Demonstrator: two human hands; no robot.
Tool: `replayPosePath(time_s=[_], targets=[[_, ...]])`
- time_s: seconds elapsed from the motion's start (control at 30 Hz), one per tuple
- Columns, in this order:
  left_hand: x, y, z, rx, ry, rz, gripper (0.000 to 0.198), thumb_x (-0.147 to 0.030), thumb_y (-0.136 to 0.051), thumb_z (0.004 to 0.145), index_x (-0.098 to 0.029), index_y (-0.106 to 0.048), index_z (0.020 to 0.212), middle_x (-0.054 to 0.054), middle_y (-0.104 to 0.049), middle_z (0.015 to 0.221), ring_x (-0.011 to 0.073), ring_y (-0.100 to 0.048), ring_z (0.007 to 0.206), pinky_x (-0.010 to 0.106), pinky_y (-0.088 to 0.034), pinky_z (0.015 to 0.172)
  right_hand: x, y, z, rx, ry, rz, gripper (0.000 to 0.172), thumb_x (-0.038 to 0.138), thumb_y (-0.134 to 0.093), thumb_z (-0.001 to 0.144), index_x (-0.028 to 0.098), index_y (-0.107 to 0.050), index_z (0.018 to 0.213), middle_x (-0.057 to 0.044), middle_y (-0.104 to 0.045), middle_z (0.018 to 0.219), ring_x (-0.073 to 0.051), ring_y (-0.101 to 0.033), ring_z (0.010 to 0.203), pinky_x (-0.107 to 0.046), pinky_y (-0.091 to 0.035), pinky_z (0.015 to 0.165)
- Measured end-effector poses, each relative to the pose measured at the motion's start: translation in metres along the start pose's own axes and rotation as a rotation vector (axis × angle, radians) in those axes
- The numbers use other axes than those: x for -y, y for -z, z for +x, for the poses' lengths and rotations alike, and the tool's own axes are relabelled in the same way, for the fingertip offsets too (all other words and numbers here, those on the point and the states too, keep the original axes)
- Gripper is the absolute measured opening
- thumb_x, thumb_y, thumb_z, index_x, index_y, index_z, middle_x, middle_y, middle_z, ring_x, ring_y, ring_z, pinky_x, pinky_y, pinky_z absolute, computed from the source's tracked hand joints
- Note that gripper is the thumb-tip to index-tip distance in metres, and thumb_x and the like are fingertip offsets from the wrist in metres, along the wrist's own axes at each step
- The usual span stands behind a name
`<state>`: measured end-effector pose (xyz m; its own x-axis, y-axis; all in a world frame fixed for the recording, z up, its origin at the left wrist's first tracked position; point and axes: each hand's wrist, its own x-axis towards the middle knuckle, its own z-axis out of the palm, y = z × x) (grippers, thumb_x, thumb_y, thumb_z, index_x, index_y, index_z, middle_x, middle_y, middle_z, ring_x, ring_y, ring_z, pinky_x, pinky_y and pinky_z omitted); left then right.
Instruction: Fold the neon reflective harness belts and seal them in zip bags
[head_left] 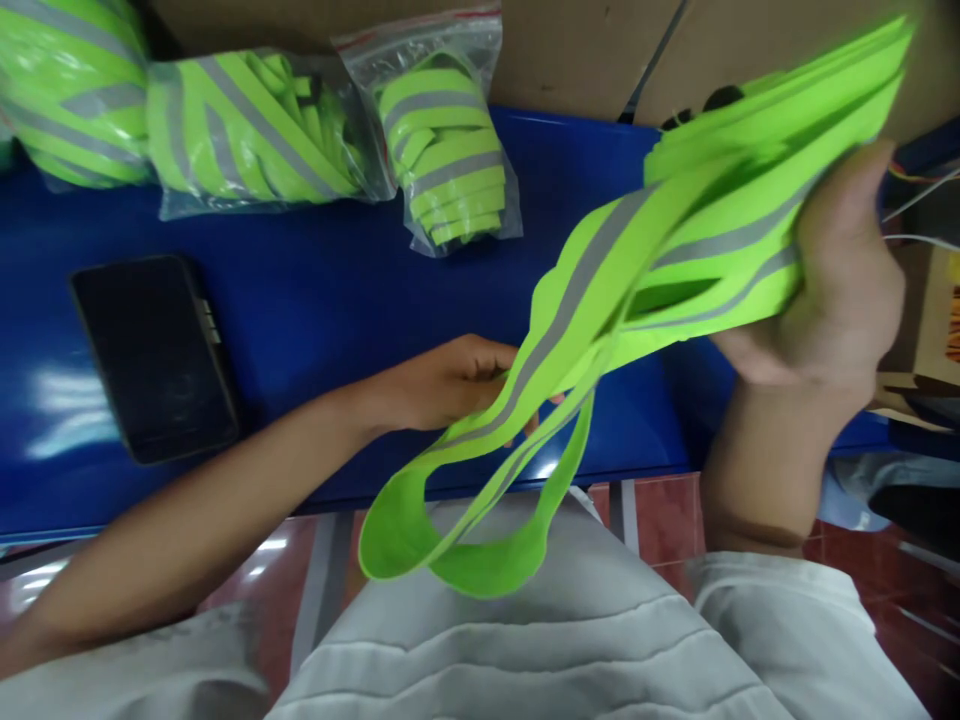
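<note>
Green reflective vest (675,250) stretches across in front of me, above the near edge of the blue table (322,300). My right hand (844,290) is clamped round its bunched upper end, fingers curled tight. My left hand (442,385) pinches a striped strap lower down, and the loops dangle past the table edge over my lap. Bagged vests (446,140) lie at the back, with a dark phone (154,355) to the left.
</note>
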<state>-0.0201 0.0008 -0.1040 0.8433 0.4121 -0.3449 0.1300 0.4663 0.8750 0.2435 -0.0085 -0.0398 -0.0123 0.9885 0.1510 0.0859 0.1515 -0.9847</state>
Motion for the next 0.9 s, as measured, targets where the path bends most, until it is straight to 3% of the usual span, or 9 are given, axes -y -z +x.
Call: replayPosePath(time_s=[0.1,0.2,0.33,0.47,0.53,0.6,0.73,0.83,0.9], targets=[[-0.012,0.009,0.000,-0.048,0.084,0.020,0.044,-0.055,-0.083,0.084,-0.011,-0.078,0.089,0.005,-0.078,0.079,0.0140,-0.068,0.061,0.020,-0.054,0.057,-0.001,0.017,-0.003,-0.125,0.006,-0.084,0.043,0.070,-0.070,0.090,0.037,-0.080,0.116,0.012,-0.063,0.151,-0.032,-0.038,0.160,-0.040,-0.064,0.107],[-0.018,0.015,-0.004,-0.077,0.062,0.096,0.045,-0.054,-0.082,0.084,-0.010,-0.077,0.094,0.007,-0.079,0.085,0.0157,-0.069,0.062,0.021,-0.053,0.055,-0.005,0.025,-0.006,-0.261,-0.119,-0.071,0.032,0.059,-0.083,0.084,0.035,-0.082,0.106,0.006,-0.074,0.136,-0.033,-0.057,0.146,-0.040,-0.068,0.103],[-0.015,0.018,-0.005,-0.029,-0.043,0.082,0.040,-0.045,-0.079,0.090,-0.012,-0.076,0.113,0.010,-0.081,0.108,0.0205,-0.076,0.089,0.027,-0.061,0.076,-0.006,0.014,-0.007,-0.119,-0.277,0.054,0.027,0.050,-0.083,0.087,0.023,-0.082,0.093,-0.006,-0.083,0.103,-0.035,-0.078,0.112,-0.044,-0.072,0.084],[-0.013,0.014,-0.003,-0.386,-0.301,-0.024,0.028,-0.034,-0.071,0.098,-0.021,-0.075,0.123,0.004,-0.078,0.124,0.0196,-0.073,0.111,0.031,-0.058,0.100,-0.004,0.003,-0.007,0.064,-0.329,0.109,0.043,0.059,-0.080,0.088,0.017,-0.081,0.097,-0.006,-0.079,0.085,-0.033,-0.081,0.098,-0.043,-0.068,0.077],[-0.018,0.012,-0.004,-0.620,-0.478,-0.043,0.018,-0.020,-0.067,0.098,-0.021,-0.078,0.112,0.000,-0.079,0.117,0.0175,-0.073,0.111,0.029,-0.056,0.102,-0.003,0.002,-0.008,0.063,-0.325,0.067,0.044,0.060,-0.080,0.087,0.017,-0.082,0.096,-0.002,-0.077,0.082,-0.029,-0.081,0.089,-0.039,-0.066,0.074],[-0.024,0.013,-0.007,-0.723,-0.606,-0.051,0.019,-0.019,-0.063,0.098,-0.021,-0.079,0.108,0.000,-0.080,0.115,0.0180,-0.073,0.113,0.028,-0.056,0.100,-0.003,0.003,-0.011,0.067,-0.307,0.026,0.042,0.060,-0.078,0.089,0.018,-0.083,0.093,0.000,-0.075,0.077,-0.025,-0.080,0.079,-0.035,-0.065,0.068],[-0.031,0.012,-0.018,-0.530,-0.580,0.046,0.045,-0.059,-0.066,0.099,-0.025,-0.075,0.128,0.002,-0.075,0.133,0.0234,-0.068,0.130,0.032,-0.054,0.108,-0.003,0.004,-0.015,0.131,-0.286,-0.019,0.034,0.054,-0.075,0.094,0.022,-0.084,0.094,0.000,-0.077,0.081,-0.019,-0.077,0.077,-0.026,-0.061,0.064],[-0.026,0.005,-0.022,-0.397,-0.465,0.304,0.065,-0.052,-0.085,0.086,-0.020,-0.066,0.140,0.005,-0.077,0.120,0.0203,-0.073,0.113,0.030,-0.056,0.101,0.000,0.000,-0.016,0.117,-0.217,-0.157,0.023,0.046,-0.076,0.095,0.025,-0.084,0.094,0.004,-0.079,0.088,-0.015,-0.074,0.078,-0.023,-0.058,0.065],[-0.023,-0.001,-0.021,-0.425,-0.390,0.422,0.058,-0.047,-0.086,0.084,-0.016,-0.069,0.130,0.002,-0.075,0.100,0.0163,-0.072,0.092,0.026,-0.054,0.085,0.003,-0.003,-0.017,0.081,-0.156,-0.293,0.019,0.045,-0.077,0.095,0.027,-0.084,0.093,0.007,-0.076,0.088,-0.013,-0.071,0.079,-0.023,-0.056,0.068]])
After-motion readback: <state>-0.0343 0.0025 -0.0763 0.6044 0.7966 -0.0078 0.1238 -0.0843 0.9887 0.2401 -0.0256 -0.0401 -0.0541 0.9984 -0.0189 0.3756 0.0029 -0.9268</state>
